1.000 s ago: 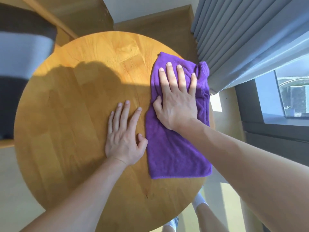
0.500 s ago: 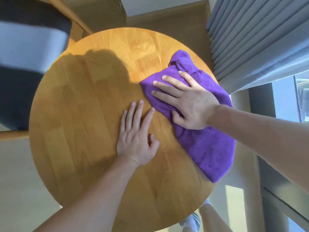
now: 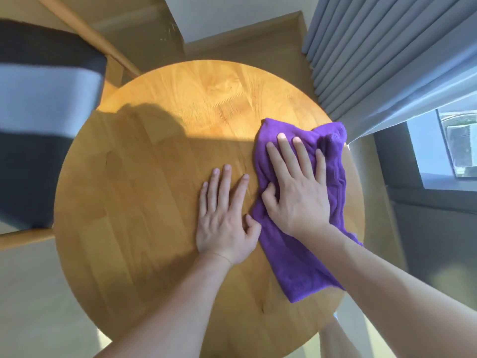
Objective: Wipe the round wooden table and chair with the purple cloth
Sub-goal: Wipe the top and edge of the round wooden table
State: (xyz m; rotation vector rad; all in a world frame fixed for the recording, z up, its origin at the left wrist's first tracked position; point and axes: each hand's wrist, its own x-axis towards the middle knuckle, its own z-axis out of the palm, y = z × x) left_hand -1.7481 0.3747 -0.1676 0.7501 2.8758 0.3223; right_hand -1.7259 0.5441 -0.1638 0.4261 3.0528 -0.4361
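Hands (image 3: 296, 195) flat on plush cloth (image 3: 302, 267)

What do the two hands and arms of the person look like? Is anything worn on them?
Both the left hand and the right hand are bare: no gloves, rings or watch show. Both forearms are uncovered up to the edge of the picture, with no sleeve in view. The fingernails are short and unpainted.

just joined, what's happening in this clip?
A person is wiping a round wooden table from above. The right hand presses flat on a purple cloth at the table's right side, near the edge. The left hand lies flat on bare wood beside it, bracing. A chair with a dark and grey cushion stands at upper left, untouched.
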